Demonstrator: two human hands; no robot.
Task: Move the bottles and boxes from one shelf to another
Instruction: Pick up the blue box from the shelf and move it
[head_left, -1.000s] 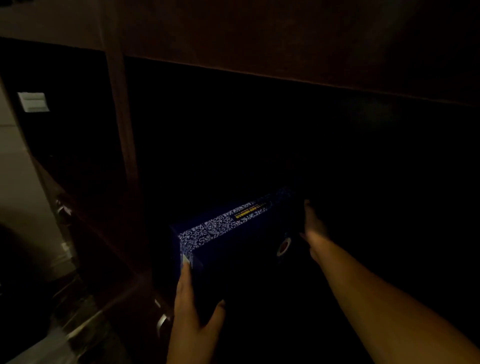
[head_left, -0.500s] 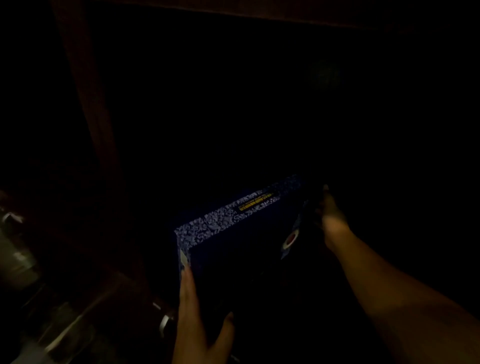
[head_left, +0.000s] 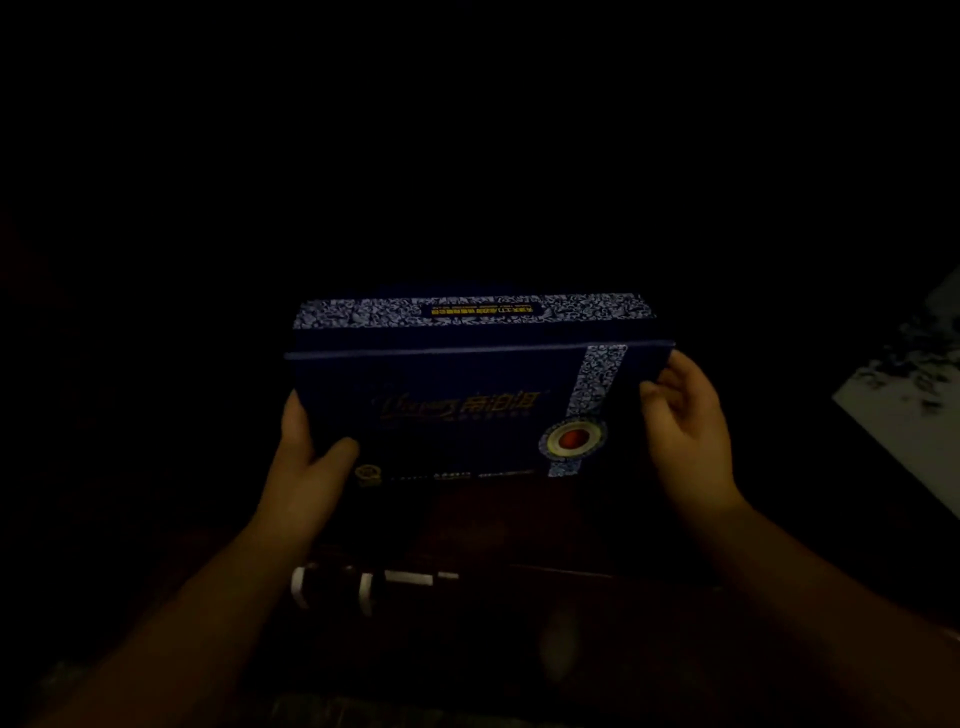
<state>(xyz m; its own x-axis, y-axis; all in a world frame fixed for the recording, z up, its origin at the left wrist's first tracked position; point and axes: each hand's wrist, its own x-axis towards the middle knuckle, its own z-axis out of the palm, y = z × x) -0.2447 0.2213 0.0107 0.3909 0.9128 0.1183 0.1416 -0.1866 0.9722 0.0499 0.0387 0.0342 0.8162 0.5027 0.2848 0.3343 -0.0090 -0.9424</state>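
1. I hold the dark blue box (head_left: 467, 395) between both hands in near darkness, its broad printed face turned up toward me.
2. My left hand (head_left: 306, 467) grips the box's left end, thumb lying on the printed face, fingers hidden behind.
3. My right hand (head_left: 685, 421) clasps the box's right end, fingers curled at the edge.
4. Below the box, nearer me, a dark object with white bands (head_left: 363, 587) lies sideways; I cannot tell what it is.
5. Right of the box, well apart, a pale speckled surface (head_left: 914, 395) shows.
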